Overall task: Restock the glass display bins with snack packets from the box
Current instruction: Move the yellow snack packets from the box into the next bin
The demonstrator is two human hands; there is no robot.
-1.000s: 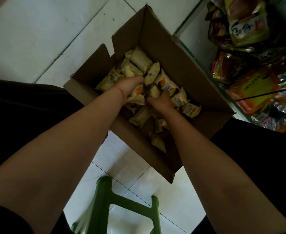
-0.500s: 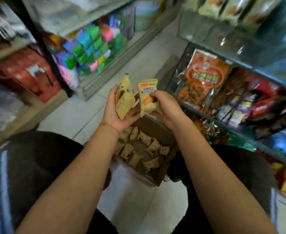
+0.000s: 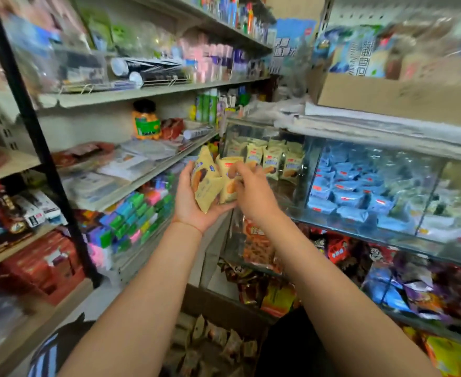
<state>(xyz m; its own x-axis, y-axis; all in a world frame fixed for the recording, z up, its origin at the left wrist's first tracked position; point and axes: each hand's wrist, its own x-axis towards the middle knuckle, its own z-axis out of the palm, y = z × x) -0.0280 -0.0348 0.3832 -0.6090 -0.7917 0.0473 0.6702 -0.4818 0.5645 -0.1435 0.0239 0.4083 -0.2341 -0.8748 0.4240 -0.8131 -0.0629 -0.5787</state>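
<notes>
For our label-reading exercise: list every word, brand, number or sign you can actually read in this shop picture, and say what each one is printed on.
None can be read with certainty.
Yellow snack packets in the left hand: blue and red label patches, blurred.
Yellow packets in the glass bin: print too small.
Blue packets: red marks, unreadable.
Blue poster: large characters, smeared.
Orange jar: green label, illegible.
Red bags below: white characters, blurred.

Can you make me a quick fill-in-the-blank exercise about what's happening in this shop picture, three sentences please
1. The left hand holds a stack of ____ snack packets.
2. The right hand pinches the packet nearest the ____ bin.
3. The bin beside it holds packets coloured ____.

Missing words: yellow; glass; blue
</notes>
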